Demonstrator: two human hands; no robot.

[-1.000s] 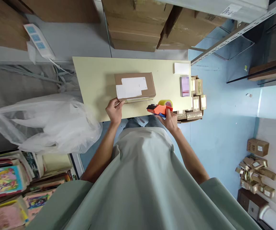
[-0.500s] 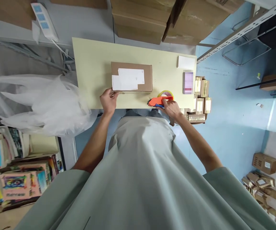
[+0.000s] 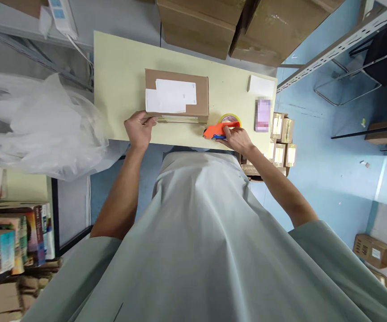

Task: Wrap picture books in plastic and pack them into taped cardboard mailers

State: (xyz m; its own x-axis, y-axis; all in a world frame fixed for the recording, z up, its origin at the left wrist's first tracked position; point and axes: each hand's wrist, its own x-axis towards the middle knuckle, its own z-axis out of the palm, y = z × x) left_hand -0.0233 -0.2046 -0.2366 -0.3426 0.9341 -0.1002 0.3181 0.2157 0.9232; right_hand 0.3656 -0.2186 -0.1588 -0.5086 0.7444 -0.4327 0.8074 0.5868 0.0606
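Observation:
A brown cardboard box (image 3: pixel 202 99) with white labels (image 3: pixel 175 95) on its top lies on the pale yellow table (image 3: pixel 119 80). My left hand (image 3: pixel 138 129) is at its near left corner, thumb and fingers closed at the lower edge. A strip of tape seems to run along the near side. My right hand (image 3: pixel 238 139) grips an orange tape dispenser (image 3: pixel 215 131) near the table's front edge, right of the box's near right corner. The yellow-rimmed tape roll (image 3: pixel 230 118) shows above my fingers.
A white slip (image 3: pixel 261 85) and a blurred purple item (image 3: pixel 263 115) lie at the table's right end. Small boxes (image 3: pixel 283 154) are stacked beyond that end. Large cartons (image 3: pixel 196 29) stand behind. Left are a clear plastic bag (image 3: pixel 45 129) and books (image 3: pixel 15 237).
My view has shifted, and more of the box's near side shows. Both hands stay by the box's near side, the right one still holding the tape dispenser.

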